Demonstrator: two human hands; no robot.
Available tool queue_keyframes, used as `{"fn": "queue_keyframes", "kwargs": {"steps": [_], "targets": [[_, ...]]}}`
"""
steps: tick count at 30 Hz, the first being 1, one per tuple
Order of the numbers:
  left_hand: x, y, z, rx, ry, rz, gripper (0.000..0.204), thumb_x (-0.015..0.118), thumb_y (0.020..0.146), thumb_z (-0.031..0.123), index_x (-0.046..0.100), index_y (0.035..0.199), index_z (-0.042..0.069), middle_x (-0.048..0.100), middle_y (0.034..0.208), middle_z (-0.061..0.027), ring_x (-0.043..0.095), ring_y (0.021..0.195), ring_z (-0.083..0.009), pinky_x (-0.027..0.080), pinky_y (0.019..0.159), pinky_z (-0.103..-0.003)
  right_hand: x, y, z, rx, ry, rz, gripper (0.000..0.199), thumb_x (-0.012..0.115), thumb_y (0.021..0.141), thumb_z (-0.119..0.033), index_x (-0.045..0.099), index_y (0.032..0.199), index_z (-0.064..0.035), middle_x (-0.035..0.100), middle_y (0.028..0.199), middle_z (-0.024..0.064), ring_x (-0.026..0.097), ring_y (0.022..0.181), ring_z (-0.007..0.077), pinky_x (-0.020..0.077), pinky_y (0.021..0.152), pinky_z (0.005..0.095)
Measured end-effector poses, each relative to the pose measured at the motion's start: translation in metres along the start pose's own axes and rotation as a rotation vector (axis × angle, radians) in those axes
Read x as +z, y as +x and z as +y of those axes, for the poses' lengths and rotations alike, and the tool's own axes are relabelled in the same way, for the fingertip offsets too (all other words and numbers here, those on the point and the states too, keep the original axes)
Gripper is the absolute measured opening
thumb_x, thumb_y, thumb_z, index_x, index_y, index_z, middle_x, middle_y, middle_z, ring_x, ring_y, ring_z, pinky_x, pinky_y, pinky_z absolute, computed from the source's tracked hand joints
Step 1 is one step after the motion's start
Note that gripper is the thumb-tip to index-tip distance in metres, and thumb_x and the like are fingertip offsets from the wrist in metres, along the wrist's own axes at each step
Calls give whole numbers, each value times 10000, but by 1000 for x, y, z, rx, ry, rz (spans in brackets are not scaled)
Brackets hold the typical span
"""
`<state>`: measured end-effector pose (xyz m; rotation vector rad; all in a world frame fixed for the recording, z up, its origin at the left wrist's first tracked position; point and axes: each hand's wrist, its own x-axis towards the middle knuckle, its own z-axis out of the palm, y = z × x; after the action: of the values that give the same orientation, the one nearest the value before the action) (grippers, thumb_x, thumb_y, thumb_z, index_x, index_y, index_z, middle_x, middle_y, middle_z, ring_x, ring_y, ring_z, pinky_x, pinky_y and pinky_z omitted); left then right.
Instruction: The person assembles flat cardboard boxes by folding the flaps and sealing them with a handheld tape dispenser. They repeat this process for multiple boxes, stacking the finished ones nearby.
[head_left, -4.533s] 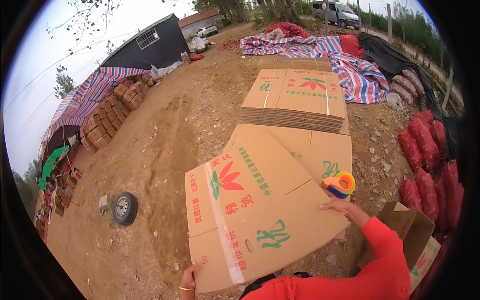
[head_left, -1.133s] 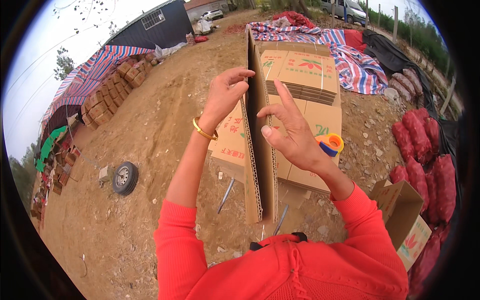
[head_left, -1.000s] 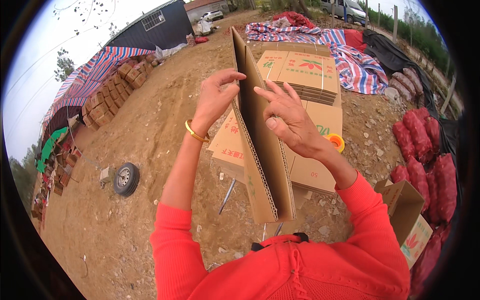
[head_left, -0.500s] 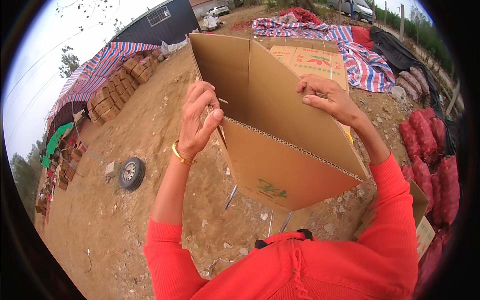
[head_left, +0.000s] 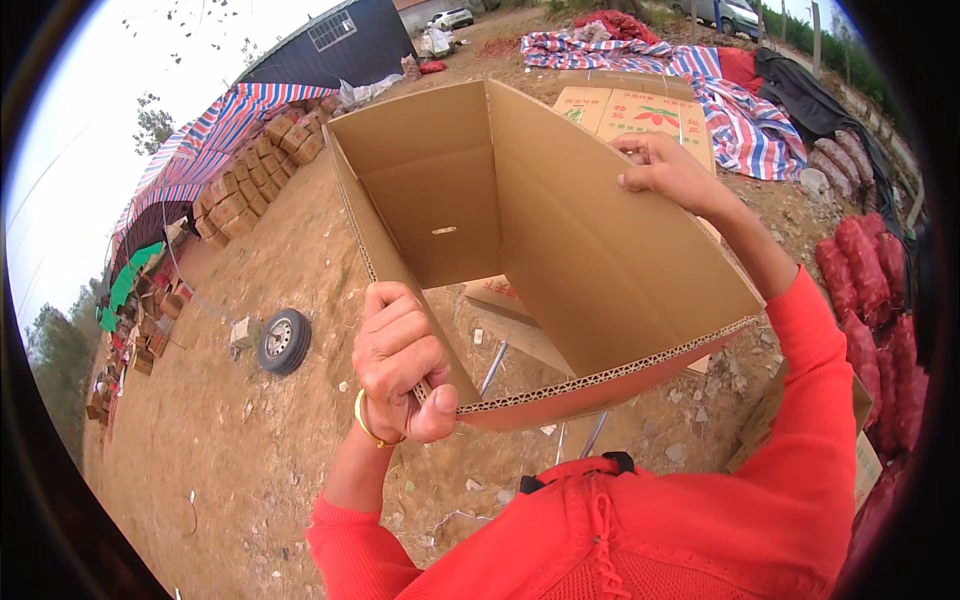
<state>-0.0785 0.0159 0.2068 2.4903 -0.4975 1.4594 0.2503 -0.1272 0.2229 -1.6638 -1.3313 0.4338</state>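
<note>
Held up in front of me is a brown cardboard box [head_left: 620, 235], squared out into a sleeve with no bottom; ground and a lower carton show through it. My left hand [head_left: 400, 360] is wrapped round its near left edge, with the thumb over the corner. On the far right side, my right hand [head_left: 668, 172] grips the upper edge, fingers inside and the rest of the hand outside. A small hand slot is cut in the far panel. Behind and below it lie printed cartons [head_left: 640, 115] with a red flower design.
Full red mesh sacks [head_left: 860, 270] are piled close on my right. A wheel with a tyre [head_left: 284, 341] lies on the dirt at left. Stacked cartons [head_left: 245, 195] stand under a striped tarp [head_left: 190, 140]; another striped sheet [head_left: 745, 125] lies far right.
The box has gone from a narrow, half-flattened shape to a wide rectangle. My left hand has moved down and nearer with its corner; my right hand has shifted slightly right.
</note>
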Motion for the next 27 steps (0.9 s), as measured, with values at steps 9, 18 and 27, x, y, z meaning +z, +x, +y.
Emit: {"fn": "queue_keyframes", "kwargs": {"steps": [9, 18, 27], "targets": [[-36, -41, 71, -205, 92, 86, 514, 481, 824, 449, 380, 473, 87, 317, 485, -16, 363, 471, -190, 361, 642, -378, 39, 39, -36, -239, -135, 83, 209, 569, 658, -114, 516, 763, 59, 425, 530, 75, 415, 532, 128, 353, 521, 315], [-47, -89, 174, -509, 432, 133, 474, 515, 780, 459, 403, 473, 116, 337, 504, 8, 387, 492, -169, 367, 690, -382, 127, 24, -55, -491, -156, -208, 235, 531, 655, -135, 383, 695, 43, 341, 551, 126, 334, 522, 226, 297, 510, 402], [26, -177, 254, -827, 537, -185, 230, 539, 687, 264, 499, 536, 97, 479, 576, -47, 506, 591, -227, 359, 738, -366, 293, -40, 82, -625, 117, -493, 419, 536, 763, -103, 515, 1146, 65, 573, 753, 261, 581, 751, 413, 443, 690, 477]]}}
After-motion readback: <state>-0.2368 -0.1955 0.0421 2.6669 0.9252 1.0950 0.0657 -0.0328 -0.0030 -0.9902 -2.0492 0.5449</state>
